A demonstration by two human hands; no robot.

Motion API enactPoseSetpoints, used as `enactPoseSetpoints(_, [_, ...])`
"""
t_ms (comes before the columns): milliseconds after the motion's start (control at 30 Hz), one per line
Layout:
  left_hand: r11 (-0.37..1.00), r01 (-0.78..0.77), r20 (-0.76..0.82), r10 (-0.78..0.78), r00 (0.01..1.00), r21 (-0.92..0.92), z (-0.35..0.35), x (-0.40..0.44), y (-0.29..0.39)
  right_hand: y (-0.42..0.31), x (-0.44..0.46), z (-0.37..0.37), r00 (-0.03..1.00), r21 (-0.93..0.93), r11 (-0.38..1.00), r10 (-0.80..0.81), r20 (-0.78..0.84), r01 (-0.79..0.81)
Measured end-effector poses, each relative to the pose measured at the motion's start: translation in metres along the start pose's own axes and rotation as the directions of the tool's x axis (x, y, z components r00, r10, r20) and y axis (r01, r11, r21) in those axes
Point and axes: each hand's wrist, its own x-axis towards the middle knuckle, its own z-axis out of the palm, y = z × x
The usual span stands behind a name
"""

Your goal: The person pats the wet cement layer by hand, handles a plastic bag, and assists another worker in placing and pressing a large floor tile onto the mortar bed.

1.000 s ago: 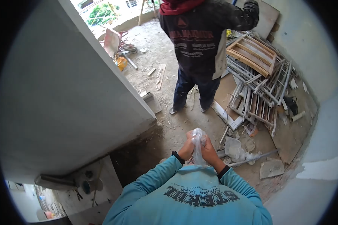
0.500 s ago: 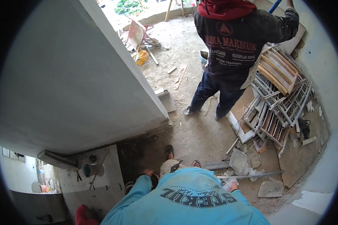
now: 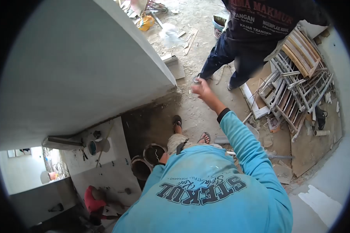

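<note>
So, a blurred clear bag (image 3: 170,34), seemingly the one both hands just held, now shows toward the floor's (image 3: 194,106) far-left edge, out of reach. Right hand (image 3: 200,89) extends forward, grip too blurred to tell; left hand (image 3: 164,158) sits beside a bucket (image 3: 147,156), grip hidden.

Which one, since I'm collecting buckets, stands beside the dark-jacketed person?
The light blue round bucket beside that person; two brownish round buckets stand together by the wearer's left hand.

Reads “STEKUL” and, smaller, “SOEKARNO,” both upside down, on a turquoise shirt (image 3: 206,163); spells out “MAKMUR” in red over white “NGEMPLAK KIDUL” and “KAJAR” on a dark jacket (image 3: 270,40) nearby.
</note>
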Motion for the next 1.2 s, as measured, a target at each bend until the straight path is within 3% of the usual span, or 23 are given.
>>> enactPoseSetpoints(33, [0.949,0.154,-0.087,-0.184,0.979,-0.276,0.018,0.003,0.006,0.058,0.014,-0.009,0.991,-0.129,0.983,-0.13,0.032,0.133])
enactPoseSetpoints(67, [0.954,0.146,-0.087,-0.174,0.981,-0.262,0.007,0.001,0.013,0.064,-0.009,-0.014,0.99,-0.404,0.905,-0.14,0.017,0.134])
enactPoseSetpoints(100, [0.942,0.136,-0.035,-0.155,0.987,-0.308,-0.011,-0.006,0.028,0.106,-0.023,-0.029,0.995,-0.538,0.837,-0.096,0.042,0.103])
enactPoseSetpoints(133, [0.926,0.127,0.014,-0.131,0.991,-0.355,-0.027,-0.011,0.041,0.167,-0.042,-0.042,1.0,-0.506,0.862,-0.028,-0.015,0.016])
enactPoseSetpoints(200, [0.618,0.387,0.289,-0.257,0.922,-0.685,-0.072,-0.015,0.057,0.24,-0.113,-0.061,0.992,-0.412,0.905,0.059,-0.114,-0.101])
enactPoseSetpoints(233, [0.662,0.419,0.258,-0.332,0.907,-0.622,-0.107,-0.018,0.076,0.275,-0.154,-0.065,0.975,-0.215,0.961,0.134,-0.178,-0.171])
enactPoseSetpoints(267, [0.738,0.226,0.101,-0.211,0.972,-0.636,-0.127,-0.012,0.067,0.274,-0.196,-0.067,0.926,-0.088,0.935,0.323,-0.193,-0.344])
enactPoseSetpoints(300, [0.712,0.174,-0.01,-0.247,0.969,-0.68,-0.154,-0.008,0.082,0.289,-0.237,-0.068,0.898,0.1,0.932,0.362,-0.25,-0.348])
enactPoseSetpoints(333, [0.724,0.041,-0.148,-0.196,0.97,-0.689,-0.189,-0.008,0.108,0.268,-0.274,-0.071,0.801,0.343,0.801,0.57,-0.185,-0.491])
enactPoseSetpoints(400, [0.673,-0.168,-0.379,-0.18,0.908,-0.72,-0.256,-0.002,0.161,0.224,-0.321,-0.055,0.651,0.508,0.769,0.618,-0.44,-0.387])
enactPoseSetpoints(533, [0.518,-0.631,-0.723,0.034,0.69,-0.578,-0.358,-0.013,0.262,0.153,-0.338,-0.063,0.591,0.505,0.845,0.502,-0.632,-0.177])
enactPoseSetpoints(567, [0.501,-0.647,-0.73,0.044,0.682,-0.575,-0.365,-0.011,0.27,0.135,-0.334,-0.071,0.612,0.431,0.892,0.419,-0.671,-0.138])
enactPoseSetpoints(633, [0.508,-0.668,-0.626,0.285,0.726,-0.544,-0.374,-0.004,0.28,0.11,-0.324,-0.083,0.605,0.326,0.943,0.295,-0.74,-0.061])
enactPoseSetpoints(733, [0.823,-0.406,-0.244,0.332,0.911,-0.397,-0.311,0.043,0.222,0.131,-0.332,-0.094,0.601,0.329,0.942,0.298,-0.742,-0.061])
enactPoseSetpoints(767, [0.556,-0.734,-0.064,0.812,0.581,0.39,-0.27,0.071,0.165,0.149,-0.34,-0.094,0.575,0.257,0.946,0.325,-0.751,-0.198])
enactPoseSetpoints(800, [0.228,-0.715,0.495,0.583,0.644,0.661,-0.227,0.072,0.124,0.172,-0.35,-0.092,0.634,0.113,0.959,0.259,-0.729,-0.261])
enactPoseSetpoints(833, [0.745,-0.564,0.671,0.218,0.709,0.355,-0.214,0.025,0.147,0.193,-0.365,-0.085,0.687,-0.028,0.948,0.209,-0.696,-0.318])
enactPoseSetpoints(900, [0.73,-0.581,0.679,0.221,0.7,0.361,-0.221,0.041,0.148,0.222,-0.4,-0.064,0.734,-0.294,0.821,0.206,-0.647,-0.49])
enactPoseSetpoints(967, [0.725,-0.588,0.686,0.223,0.692,0.357,-0.223,0.05,0.147,0.247,-0.422,-0.042,0.647,-0.027,0.767,0.522,-0.556,-0.642])
enactPoseSetpoints(1033, [0.721,-0.594,0.672,0.244,0.7,0.357,-0.227,0.063,0.149,0.23,-0.417,-0.012,0.468,0.399,0.68,0.723,-0.509,-0.615])
enactPoseSetpoints(1067, [0.719,-0.598,0.667,0.254,0.701,0.355,-0.228,0.068,0.149,0.238,-0.418,-0.011,0.471,0.392,0.687,0.714,-0.518,-0.612])
enactPoseSetpoints(1133, [0.712,-0.606,0.66,0.269,0.701,0.354,-0.23,0.078,0.151,0.261,-0.415,-0.005,0.722,0.103,0.805,0.573,-0.389,-0.584])
enactPoseSetpoints(1200, [0.707,-0.615,0.665,0.276,0.694,0.349,-0.229,0.083,0.151,0.333,-0.414,-0.004,0.742,-0.021,0.829,0.489,-0.459,-0.559])
